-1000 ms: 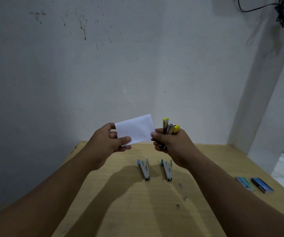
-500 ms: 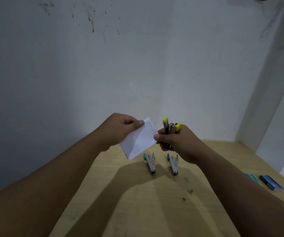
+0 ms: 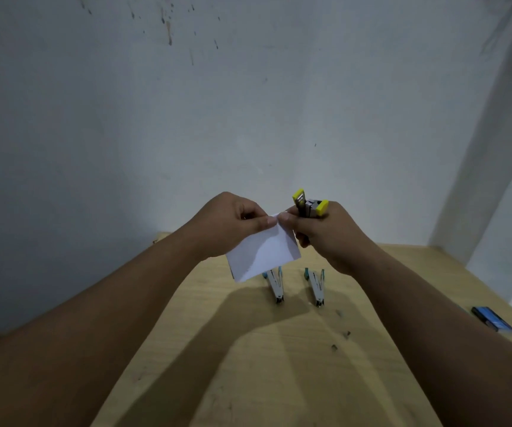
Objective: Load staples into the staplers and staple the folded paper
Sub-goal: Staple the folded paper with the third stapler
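Above the pale wooden desk [image 3: 248,365], the folded white paper sheet [image 3: 264,254] has swung from level to hanging at frame centre, its top corner now pinched by the left hand [image 3: 227,223] and the right hand [image 3: 325,232]. So stapling looks near. The right grip also wraps the yellow-tipped metal stapler [image 3: 308,206], hiding its lower body; the two teal-ended staplers [image 3: 294,283] below lie partly behind the paper.

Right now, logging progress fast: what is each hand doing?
Left hand: closed, pinching the top corner of the folded paper.
Right hand: closed on the yellow stapler, thumb touching the same paper corner.
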